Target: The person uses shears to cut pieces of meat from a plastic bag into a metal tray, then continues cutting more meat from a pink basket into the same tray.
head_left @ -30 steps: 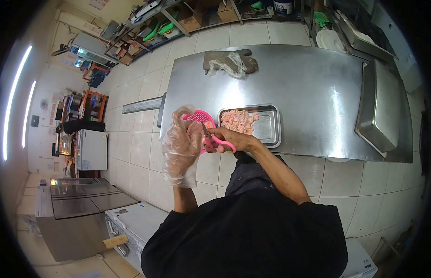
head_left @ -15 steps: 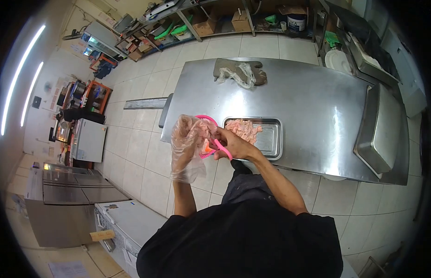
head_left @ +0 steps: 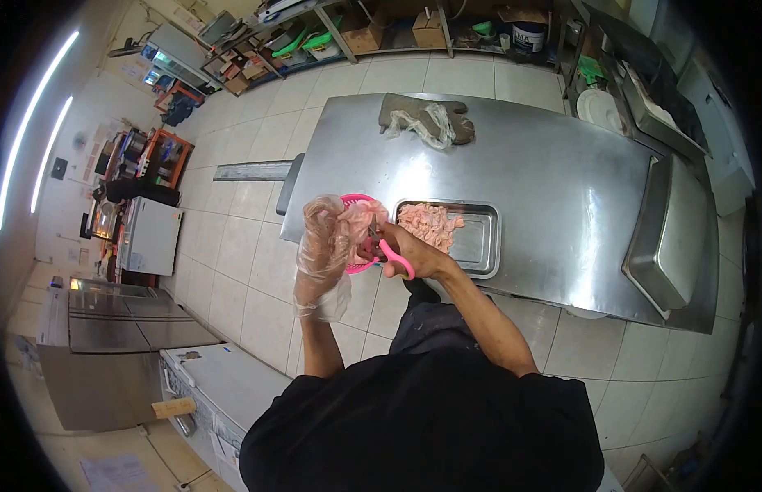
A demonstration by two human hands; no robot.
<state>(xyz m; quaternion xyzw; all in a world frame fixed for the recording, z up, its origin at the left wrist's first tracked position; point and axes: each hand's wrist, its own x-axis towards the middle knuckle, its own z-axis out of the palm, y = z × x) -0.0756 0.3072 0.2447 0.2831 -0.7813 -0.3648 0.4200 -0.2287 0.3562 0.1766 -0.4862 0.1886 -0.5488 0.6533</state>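
My left hand (head_left: 327, 242), in a loose clear plastic glove, holds a pale pink piece of raw meat (head_left: 366, 215) over a pink plastic basket (head_left: 354, 202) at the table's near left edge. My right hand (head_left: 415, 252) grips pink-handled scissors (head_left: 387, 249), their blades pointing at that meat. Just right of the basket sits a rectangular steel tray (head_left: 479, 238) with a heap of cut pink meat (head_left: 426, 223) in its left half.
The steel table (head_left: 553, 172) carries a grey oven mitt with crumpled plastic (head_left: 426, 119) at its far side and an upturned steel pan (head_left: 668, 238) at the right. Shelving with boxes lines the far wall. Freezers and a steel cabinet stand on the left.
Both hands stay together over the basket, with the scissors still at the meat. The view has shifted slightly; the hands sit a little nearer the table edge.
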